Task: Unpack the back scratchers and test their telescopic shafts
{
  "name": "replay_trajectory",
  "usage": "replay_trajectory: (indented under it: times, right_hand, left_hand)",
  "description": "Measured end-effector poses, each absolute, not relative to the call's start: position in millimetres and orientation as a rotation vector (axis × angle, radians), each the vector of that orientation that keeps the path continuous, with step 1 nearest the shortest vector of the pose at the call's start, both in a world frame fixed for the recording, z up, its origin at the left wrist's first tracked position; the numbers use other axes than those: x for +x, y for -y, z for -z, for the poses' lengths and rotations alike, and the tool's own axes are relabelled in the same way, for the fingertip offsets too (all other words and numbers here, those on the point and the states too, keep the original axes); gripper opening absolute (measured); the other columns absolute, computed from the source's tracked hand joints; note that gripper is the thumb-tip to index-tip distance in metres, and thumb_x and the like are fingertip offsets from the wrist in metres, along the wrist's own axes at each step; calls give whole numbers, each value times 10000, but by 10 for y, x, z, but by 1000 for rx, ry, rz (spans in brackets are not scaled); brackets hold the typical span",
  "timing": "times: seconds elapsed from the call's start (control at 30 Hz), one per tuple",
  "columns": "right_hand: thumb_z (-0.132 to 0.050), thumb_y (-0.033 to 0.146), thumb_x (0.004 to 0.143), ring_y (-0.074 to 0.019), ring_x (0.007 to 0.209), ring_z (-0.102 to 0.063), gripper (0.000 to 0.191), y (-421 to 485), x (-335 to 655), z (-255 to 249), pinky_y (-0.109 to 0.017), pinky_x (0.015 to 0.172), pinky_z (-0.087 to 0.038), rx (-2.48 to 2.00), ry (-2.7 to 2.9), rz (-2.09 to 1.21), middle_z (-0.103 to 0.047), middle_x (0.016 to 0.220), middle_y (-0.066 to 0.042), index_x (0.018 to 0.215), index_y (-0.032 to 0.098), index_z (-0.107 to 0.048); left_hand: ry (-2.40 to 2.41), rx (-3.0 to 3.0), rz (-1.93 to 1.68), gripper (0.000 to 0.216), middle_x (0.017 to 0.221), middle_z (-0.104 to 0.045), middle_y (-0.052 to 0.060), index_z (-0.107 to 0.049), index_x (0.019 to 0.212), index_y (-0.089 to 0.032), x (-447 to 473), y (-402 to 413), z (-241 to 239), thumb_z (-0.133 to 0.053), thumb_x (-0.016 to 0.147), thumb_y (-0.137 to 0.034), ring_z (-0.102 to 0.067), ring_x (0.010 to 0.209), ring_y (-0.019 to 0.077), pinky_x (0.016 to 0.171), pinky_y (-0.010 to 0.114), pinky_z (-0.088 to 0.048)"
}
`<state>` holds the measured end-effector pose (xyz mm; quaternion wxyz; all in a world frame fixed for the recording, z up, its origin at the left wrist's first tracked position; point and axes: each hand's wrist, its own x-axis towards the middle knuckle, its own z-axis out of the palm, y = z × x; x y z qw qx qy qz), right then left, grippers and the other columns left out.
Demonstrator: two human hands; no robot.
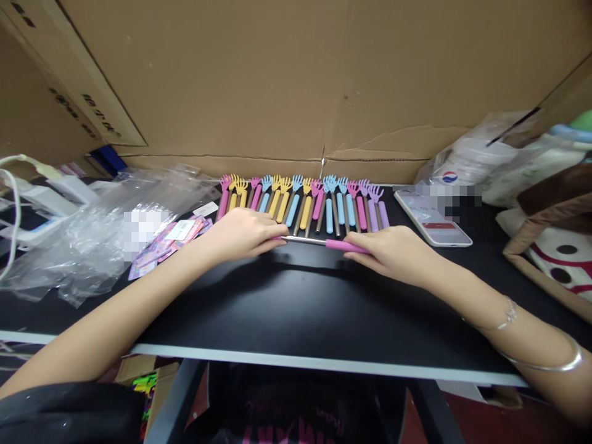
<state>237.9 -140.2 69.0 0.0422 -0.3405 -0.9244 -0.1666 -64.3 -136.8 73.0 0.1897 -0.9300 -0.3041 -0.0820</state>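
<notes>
Between my two hands a pink back scratcher (308,240) with a metal rod is held level above the black table. My left hand (245,234) is closed round its left end, whose claw is hidden by the fingers. My right hand (386,251) grips the pink handle at the other end. Just behind lies a row of several back scratchers (303,209) in pink, yellow, blue and purple, claws pointing to the back. Some of that row is covered by my hands.
Clear plastic bags (97,228) and colourful printed cards (173,240) lie at left, near white chargers with cables (55,197). At right are a phone (432,219), a bagged white cup (476,163) and a cloth bag (555,246). A cardboard wall (296,80) stands behind.
</notes>
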Motion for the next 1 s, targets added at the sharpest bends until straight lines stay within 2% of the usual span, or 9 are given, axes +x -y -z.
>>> replay_trajectory:
  times: [0.33, 0.6, 0.83, 1.0]
  right_hand:
    - [-274, 466, 971, -129, 472, -515, 413, 1275, 2506, -749, -239, 499, -245, -1076, 2862, 416, -577, 545, 4, 819, 203, -553]
    - [-296, 444, 971, -133, 466, -524, 384, 1274, 2478, -630, -258, 495, -219, -1060, 2867, 562, -612, 563, -14, 850, 195, -563]
    - [-310, 421, 964, -135, 465, -527, 357, 1301, 2448, -615, -260, 484, -184, -1107, 2841, 651, -600, 550, -18, 813, 195, -542]
    - [-359, 439, 953, -149, 477, -547, 298, 1351, 2404, -638, -234, 477, -240, -1228, 2895, 381, -610, 578, -2, 994, 192, -521]
  left_hand:
    - [874, -2609, 297, 333, 733, -614, 11, -618, 879, -193, -739, 1273, -690, -352, 977, -368, -589, 672, 134, 554, 235, -341]
    - [708, -2460, 349, 313, 666, -587, 15, -615, 816, -182, -674, 1313, -658, -367, 968, -297, -563, 625, 130, 524, 236, -326]
    - [813, -2463, 320, 290, 695, -596, 26, -610, 840, -178, -621, 1369, -668, -379, 963, -302, -571, 654, 139, 528, 237, -333]
    - [974, -2673, 316, 212, 819, -651, 11, -562, 1004, -200, -571, 1393, -583, -402, 955, -329, -614, 724, 141, 554, 224, -353]
